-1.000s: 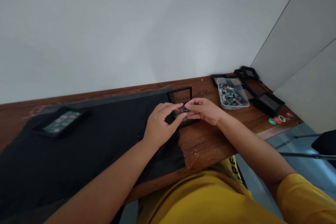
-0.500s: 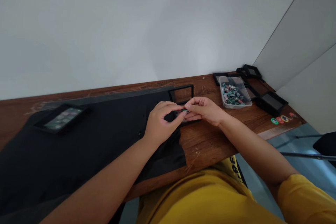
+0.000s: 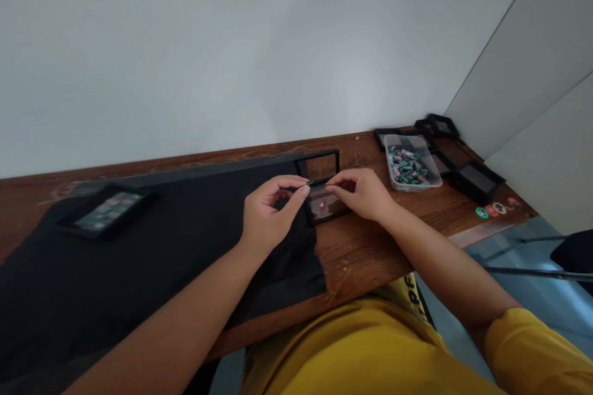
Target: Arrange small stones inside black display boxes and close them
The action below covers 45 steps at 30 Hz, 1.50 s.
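Between my hands stands a black case (image 3: 319,220) with a clear window, its framed lid (image 3: 338,162) raised at the back. A small pinkish piece (image 3: 323,203) lies on its clear panel. My left hand (image 3: 273,210) is closed in a pinch at the case's left side; whatever sits at its fingertips is too small to make out. Over the right side of the case, my right hand (image 3: 364,192) is pinched too, thumb against forefinger, and its fingertips hide anything held there. The two hands are apart.
A clear plastic tub (image 3: 411,163) of small green and pink wrapped pieces stands to the right. Several black cases (image 3: 477,182) lie around it, with round stickers (image 3: 499,208) near the table edge. On the black cloth (image 3: 194,241) sits a filled case (image 3: 109,210).
My hands, which met over the case, have drawn apart, the left one moving left. The pinkish piece on the panel now shows between them.
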### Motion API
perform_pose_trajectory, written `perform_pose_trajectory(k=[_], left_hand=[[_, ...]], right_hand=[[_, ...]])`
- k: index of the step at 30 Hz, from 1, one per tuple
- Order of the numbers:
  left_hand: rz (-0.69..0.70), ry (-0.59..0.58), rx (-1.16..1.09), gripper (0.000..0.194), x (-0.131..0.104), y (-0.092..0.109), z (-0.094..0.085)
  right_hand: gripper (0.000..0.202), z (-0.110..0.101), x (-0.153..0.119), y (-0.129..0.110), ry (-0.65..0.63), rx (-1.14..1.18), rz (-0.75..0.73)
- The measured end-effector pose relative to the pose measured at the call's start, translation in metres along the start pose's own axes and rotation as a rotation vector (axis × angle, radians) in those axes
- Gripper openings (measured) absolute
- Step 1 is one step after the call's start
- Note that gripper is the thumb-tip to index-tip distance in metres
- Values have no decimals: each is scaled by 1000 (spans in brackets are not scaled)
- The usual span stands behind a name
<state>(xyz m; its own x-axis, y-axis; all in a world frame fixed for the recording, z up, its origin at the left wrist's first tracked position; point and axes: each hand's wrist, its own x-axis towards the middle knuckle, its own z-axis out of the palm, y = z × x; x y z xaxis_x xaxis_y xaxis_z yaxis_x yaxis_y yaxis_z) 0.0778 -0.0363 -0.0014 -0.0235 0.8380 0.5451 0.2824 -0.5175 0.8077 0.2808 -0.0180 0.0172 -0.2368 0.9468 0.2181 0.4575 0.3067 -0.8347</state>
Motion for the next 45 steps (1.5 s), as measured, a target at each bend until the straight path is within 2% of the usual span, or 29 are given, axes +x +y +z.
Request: perform_pose_trajectory(k=[5,9,14,21,28,37,41,45], left_hand=[[-120,4,-69,13,2,-1,-2],[-185,-57,-32,17,4,-4,-4],[-216,-149,53,32,7,-11,-5],[-233,-218,105,43,10,-20,-9],[-236,-351,223,38,14,-34,-13],[-123,-429,401,29,13,-29,-16],[-115,-472,436,24,13,-27,-16],[-121,-458,450,21,10,-26,-13]], right_hand=[[12,-3,-4,-6,-149,-167,-31],[18,-7,-7,-13,-271,-298,-27],[27,-7,-9,-19,-353,-423,-24],[29,-5,-10,-21,-332,-554,-11],[31,-2,-11,-21,-285,-538,8],[30,-1,-10,-19,-284,-518,9],[33,0,-10,-17,-333,-486,-27],[34,1,-11,-17,-356,-500,-33]])
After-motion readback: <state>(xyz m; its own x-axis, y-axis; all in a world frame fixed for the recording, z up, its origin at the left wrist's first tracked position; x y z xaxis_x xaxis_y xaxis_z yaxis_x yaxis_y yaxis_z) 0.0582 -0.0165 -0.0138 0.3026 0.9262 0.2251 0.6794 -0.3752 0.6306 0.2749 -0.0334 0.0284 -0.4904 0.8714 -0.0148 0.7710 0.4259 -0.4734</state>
